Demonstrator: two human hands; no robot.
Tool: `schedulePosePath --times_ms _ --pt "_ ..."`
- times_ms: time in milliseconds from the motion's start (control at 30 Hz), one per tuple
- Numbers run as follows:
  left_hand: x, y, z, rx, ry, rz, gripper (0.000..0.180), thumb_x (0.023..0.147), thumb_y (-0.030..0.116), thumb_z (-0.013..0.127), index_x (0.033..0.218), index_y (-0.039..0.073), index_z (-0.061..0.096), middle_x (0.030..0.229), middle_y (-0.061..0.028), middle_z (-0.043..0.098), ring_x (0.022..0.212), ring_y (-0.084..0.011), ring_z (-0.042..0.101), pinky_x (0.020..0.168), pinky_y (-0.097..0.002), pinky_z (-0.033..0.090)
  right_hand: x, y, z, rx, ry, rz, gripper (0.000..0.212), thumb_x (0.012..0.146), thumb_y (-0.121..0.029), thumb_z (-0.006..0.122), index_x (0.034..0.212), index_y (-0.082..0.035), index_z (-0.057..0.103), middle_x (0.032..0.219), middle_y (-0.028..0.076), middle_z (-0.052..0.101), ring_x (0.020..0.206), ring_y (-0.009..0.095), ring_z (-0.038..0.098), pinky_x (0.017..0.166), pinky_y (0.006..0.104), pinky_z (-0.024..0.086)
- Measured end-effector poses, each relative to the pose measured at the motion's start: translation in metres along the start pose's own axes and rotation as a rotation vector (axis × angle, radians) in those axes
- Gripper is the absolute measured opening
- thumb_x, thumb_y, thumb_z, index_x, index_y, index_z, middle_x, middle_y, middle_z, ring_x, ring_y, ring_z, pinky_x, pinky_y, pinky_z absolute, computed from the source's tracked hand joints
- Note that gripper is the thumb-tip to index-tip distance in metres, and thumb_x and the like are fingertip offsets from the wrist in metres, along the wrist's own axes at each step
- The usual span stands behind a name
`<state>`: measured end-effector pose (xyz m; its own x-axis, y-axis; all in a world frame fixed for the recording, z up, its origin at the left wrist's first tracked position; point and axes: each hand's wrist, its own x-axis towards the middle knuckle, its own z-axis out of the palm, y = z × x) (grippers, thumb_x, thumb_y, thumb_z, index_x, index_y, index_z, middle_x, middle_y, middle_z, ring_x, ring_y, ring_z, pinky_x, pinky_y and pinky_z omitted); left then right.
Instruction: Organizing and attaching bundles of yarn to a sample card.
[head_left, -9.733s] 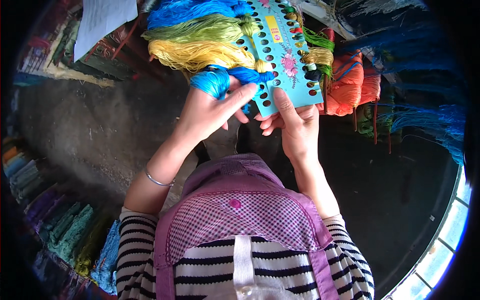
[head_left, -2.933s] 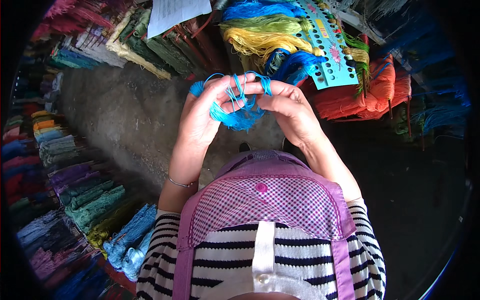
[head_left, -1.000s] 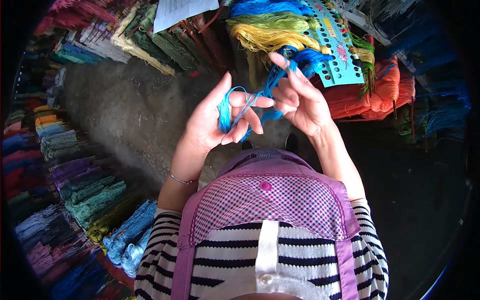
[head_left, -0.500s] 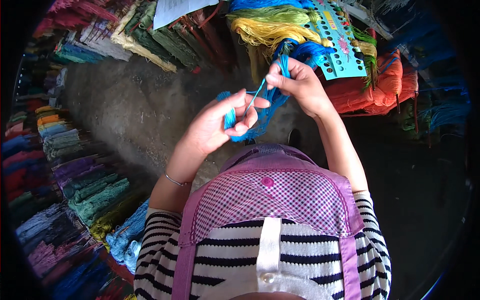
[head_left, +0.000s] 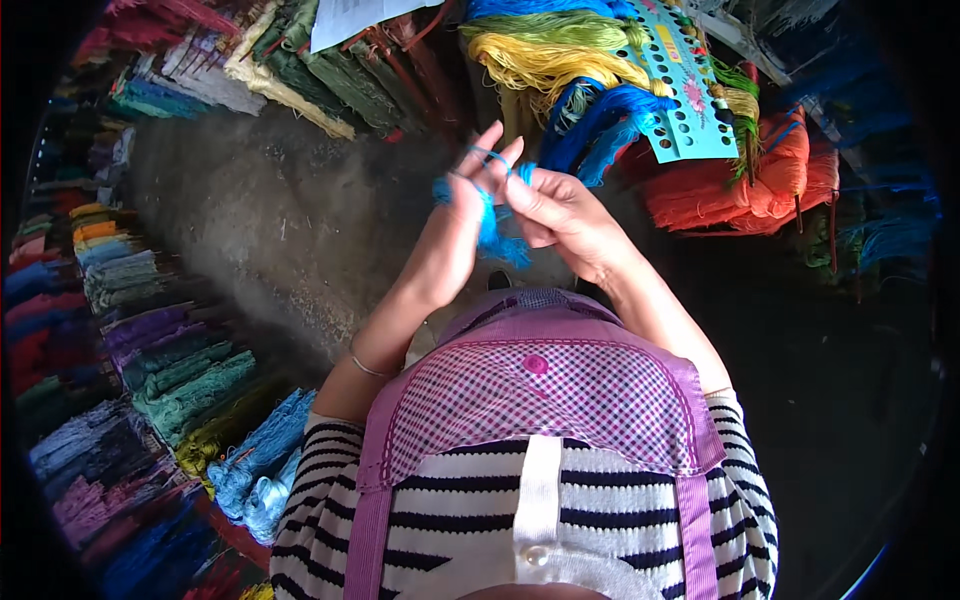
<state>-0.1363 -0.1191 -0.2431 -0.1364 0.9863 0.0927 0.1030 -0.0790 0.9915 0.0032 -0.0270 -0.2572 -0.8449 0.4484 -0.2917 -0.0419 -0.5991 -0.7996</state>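
A small skein of bright blue embroidery thread (head_left: 490, 230) hangs between my two hands in front of the apron. My left hand (head_left: 450, 225) holds part of it by the thumb, with two fingers pointing up and a strand looped across them. Smeared by motion, this hand's lower fingers are hard to make out. Thumb and fingers of my right hand (head_left: 570, 218) pinch the thread close beside the left fingertips. Just beyond the right hand, darker blue skeins (head_left: 620, 112) hang from a light-blue card with punched holes (head_left: 683, 130).
Yellow skeins (head_left: 540, 62) and green skeins (head_left: 550, 30) hang from the same card. Orange-red thread bundles (head_left: 740, 190) lie to the right. Rows of coloured skeins (head_left: 200, 390) line the left side. A white paper (head_left: 360, 18) rests on dark green bundles at the far side.
My right hand has come down and left from the hanging blue skeins to meet the left hand. The left fingers have straightened upward, and the blue thread has separated from the hanging skeins.
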Motion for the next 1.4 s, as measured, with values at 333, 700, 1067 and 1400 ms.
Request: schedulePosePath --times_ms 333,700,1067,1400 --pt "0.004 0.007 -0.008 -0.26 -0.06 -0.135 0.076 0.098 0.055 0.017 0.131 -0.006 0.046 0.14 -0.0148 0.043 0.131 -0.0226 0.037 0.11 -0.0359 0.026 -0.012 -0.014 0.006 -0.066 0.091 -0.115 0.011 0.081 -0.015 0.073 0.087 -0.006 0.07 0.07 -0.004 0.061 0.054 0.001 0.039 0.048 0.0193 0.027" --pt "0.011 0.019 -0.011 -0.495 0.13 -0.228 0.037 0.096 0.017 0.043 0.111 -0.012 0.06 0.111 -0.0209 0.064 0.1 -0.0232 0.064 0.092 -0.037 0.048 -0.014 -0.018 0.001 0.101 0.144 -0.167 0.009 0.081 -0.009 0.07 0.089 -0.006 0.069 0.078 -0.001 0.066 0.055 0.002 0.04 0.048 0.0189 0.027" --pt "0.014 0.021 -0.002 -0.478 0.15 -0.166 0.027 0.095 0.014 0.052 0.109 -0.005 0.065 0.107 -0.0136 0.067 0.095 -0.0157 0.064 0.086 -0.0294 0.05 -0.015 -0.022 0.003 -0.006 0.155 -0.159 0.013 0.082 -0.009 0.072 0.093 -0.003 0.068 0.085 0.003 0.068 0.075 0.008 0.062 0.068 0.0229 0.049" --pt "0.014 0.01 -0.013 -0.388 0.15 -0.13 0.019 0.09 0.004 0.056 0.105 -0.006 0.065 0.112 -0.0192 0.064 0.101 -0.0204 0.063 0.09 -0.0334 0.049 -0.015 -0.021 0.001 -0.043 0.187 -0.277 0.013 0.081 -0.009 0.072 0.092 -0.003 0.069 0.087 0.004 0.069 0.08 0.009 0.062 0.077 0.025 0.048"
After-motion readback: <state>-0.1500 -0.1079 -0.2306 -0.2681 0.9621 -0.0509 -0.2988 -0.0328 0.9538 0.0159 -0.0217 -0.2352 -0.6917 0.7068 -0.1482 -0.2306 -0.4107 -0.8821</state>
